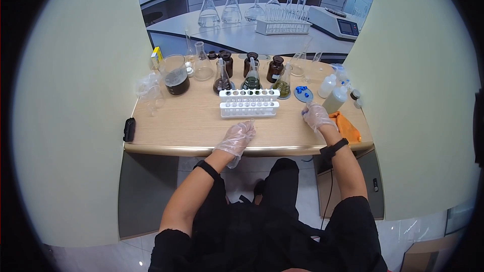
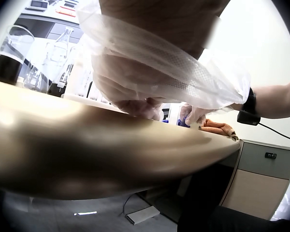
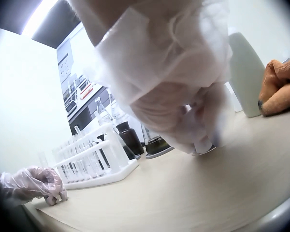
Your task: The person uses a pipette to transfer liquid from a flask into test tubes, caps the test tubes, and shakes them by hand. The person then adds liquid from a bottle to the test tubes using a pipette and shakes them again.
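White rack (image 1: 242, 116) centred on the desk (image 1: 186, 126), probably for reach.
Fingers of the right hand (image 1: 317, 116) pinch a blue piece (image 1: 304, 113); those of the left hand (image 1: 237, 137) curl, contents impossible to tell.

On the pale wood-grain table (image 1: 186, 123) with its gold-toned front edge (image 1: 201, 150), we identify a white rack (image 1: 249, 113), blue pieces (image 1: 303, 89) on a speckled bluish dish (image 1: 303, 99), an orange cloth (image 1: 348, 128) near the right edge, brown bottles (image 1: 276, 67) along the far edge, and a black case (image 1: 129, 129) near the front left corner.
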Available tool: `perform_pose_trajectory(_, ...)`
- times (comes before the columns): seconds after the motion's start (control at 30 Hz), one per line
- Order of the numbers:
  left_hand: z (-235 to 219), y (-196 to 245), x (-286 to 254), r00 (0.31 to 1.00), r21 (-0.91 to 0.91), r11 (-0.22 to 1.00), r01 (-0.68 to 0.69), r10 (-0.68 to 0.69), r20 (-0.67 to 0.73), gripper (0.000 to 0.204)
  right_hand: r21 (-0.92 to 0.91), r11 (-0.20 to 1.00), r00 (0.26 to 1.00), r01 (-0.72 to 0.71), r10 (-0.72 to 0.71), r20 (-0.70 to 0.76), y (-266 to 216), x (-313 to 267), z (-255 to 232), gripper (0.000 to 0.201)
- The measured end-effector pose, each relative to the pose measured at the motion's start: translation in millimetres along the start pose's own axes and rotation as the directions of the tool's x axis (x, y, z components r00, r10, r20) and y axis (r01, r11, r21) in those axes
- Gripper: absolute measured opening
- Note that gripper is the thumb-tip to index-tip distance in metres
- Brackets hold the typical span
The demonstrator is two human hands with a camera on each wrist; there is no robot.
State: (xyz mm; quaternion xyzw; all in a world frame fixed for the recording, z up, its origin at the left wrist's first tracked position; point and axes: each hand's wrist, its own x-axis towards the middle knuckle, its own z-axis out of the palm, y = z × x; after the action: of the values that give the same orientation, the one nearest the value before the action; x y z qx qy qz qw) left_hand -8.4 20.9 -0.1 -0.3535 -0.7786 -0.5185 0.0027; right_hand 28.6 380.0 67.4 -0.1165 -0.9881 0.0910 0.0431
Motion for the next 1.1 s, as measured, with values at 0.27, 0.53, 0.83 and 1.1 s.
perform_pose_trajectory(0.27, -8, 17, 1, 0.994, 0.005, 0.996, 0.088, -0.088, 0.06, 0.007, 0.046, 0.996, 0.997, -0.072, 0.073, -0.03, -12, -8, -9, 0.021)
perform_pose_trajectory(0.53, -7, 13, 0, 0.997, 0.056, 0.996, 0.063, -0.066, 0.043, 0.011, 0.068, 0.997, 0.989, -0.048, 0.057, -0.133, -15, -12, 0, 0.017)
perform_pose_trajectory(0.83, -8, 19, 1, 0.997, -0.002, 0.997, 0.073, -0.073, 0.039, 0.013, 0.263, 0.96, 0.963, -0.098, 0.158, -0.219, -13, -9, 3, 0.017)
perform_pose_trajectory(1.1, 9, -11, 1, 0.987, -0.234, 0.959, 0.16, -0.16, 0.022, 0.022, 0.436, 0.893, 0.956, -0.115, 0.219, -0.196, -5, -4, 14, 0.017)
